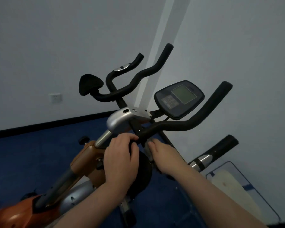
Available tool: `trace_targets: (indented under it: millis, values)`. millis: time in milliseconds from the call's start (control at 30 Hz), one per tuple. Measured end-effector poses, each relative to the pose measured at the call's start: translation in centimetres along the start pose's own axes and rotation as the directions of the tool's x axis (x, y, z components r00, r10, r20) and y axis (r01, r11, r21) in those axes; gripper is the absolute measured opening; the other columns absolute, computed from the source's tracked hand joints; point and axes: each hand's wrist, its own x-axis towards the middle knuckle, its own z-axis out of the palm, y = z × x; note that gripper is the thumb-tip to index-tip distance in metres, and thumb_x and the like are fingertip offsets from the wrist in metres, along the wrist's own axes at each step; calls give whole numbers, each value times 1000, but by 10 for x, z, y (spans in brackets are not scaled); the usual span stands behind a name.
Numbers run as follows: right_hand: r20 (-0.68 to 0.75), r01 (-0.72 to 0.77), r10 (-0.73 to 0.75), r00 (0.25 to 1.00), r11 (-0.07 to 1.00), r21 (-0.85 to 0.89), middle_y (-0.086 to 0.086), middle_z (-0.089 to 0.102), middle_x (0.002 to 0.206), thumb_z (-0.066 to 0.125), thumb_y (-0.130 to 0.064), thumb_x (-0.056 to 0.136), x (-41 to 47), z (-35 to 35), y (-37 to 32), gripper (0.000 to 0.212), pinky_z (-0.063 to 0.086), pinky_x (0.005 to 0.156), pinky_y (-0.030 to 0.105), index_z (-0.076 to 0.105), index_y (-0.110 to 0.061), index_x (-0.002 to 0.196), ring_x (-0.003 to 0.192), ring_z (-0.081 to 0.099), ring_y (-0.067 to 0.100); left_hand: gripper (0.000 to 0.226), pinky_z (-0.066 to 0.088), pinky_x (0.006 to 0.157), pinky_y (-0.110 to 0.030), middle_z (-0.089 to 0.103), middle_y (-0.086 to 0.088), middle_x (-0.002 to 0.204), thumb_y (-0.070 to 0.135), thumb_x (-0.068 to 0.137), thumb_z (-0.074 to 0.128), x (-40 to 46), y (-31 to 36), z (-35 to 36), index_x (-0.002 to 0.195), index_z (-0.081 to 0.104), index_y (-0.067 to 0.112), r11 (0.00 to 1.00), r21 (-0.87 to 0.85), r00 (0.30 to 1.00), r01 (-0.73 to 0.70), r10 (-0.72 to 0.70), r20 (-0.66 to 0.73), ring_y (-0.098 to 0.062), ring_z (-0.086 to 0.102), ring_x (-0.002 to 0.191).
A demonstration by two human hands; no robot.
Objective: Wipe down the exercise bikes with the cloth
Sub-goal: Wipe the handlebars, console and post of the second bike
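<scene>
An exercise bike with an orange frame (87, 155) stands tilted across the view. Its black handlebars (179, 125) curve up toward the wall, and a dark console (179, 99) with a grey screen sits between them. My left hand (120, 160) grips the round black arm pad (143, 171) at the near centre of the bars, fingers curled over its top edge. My right hand (163, 153) holds a grey cloth (148, 146) against the black bar just right of that pad. The fingers cover most of the cloth.
A second black arm pad (89, 83) sits on the far side of the bars. A black and silver grip (219, 150) juts out at the right. A clear box (237, 186) lies on the blue floor (31, 158) at lower right. The white wall carries a socket (55, 97).
</scene>
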Motion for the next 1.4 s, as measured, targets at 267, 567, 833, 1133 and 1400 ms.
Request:
trace_targets:
  millis: [267,567,833,1133,1400]
  values:
    - [-9,63,-64,998,989,-133,7,59,112,26,-40,105,-19,5,10,37,33,65,33,41,-15,127,89,58,25,14,36,70,-17,56,16,88,18,90,52,-2,-6,5,94,58,30,994,101,999,-42,45,-29,0,47,84]
    - [-119,43,-67,991,979,-200,7,62,115,30,-47,103,-38,11,17,46,30,66,31,34,-13,133,96,61,26,13,30,62,-12,50,19,84,25,92,48,-4,-4,5,90,49,38,994,113,999,-4,8,-36,9,44,85]
    - [-141,80,-125,982,955,-286,10,54,119,41,-24,102,-9,11,-1,31,32,65,35,41,-16,132,102,57,31,12,32,65,-13,54,17,86,25,91,45,-5,-5,3,90,53,33,993,105,997,-58,62,-38,3,40,82]
    - [-486,261,-444,753,879,-400,4,60,70,53,-19,93,-69,-44,101,28,47,67,39,65,-8,71,66,56,25,23,29,104,-47,62,4,123,32,91,47,3,-8,3,97,68,26,801,296,852,-520,510,116,-21,52,121]
    - [-458,328,-591,664,780,-532,1,64,79,54,-21,95,-69,-7,96,23,49,88,36,70,-13,82,79,60,22,23,34,92,-35,65,10,110,30,92,45,8,-12,4,93,67,26,828,208,854,-520,503,135,-14,56,103]
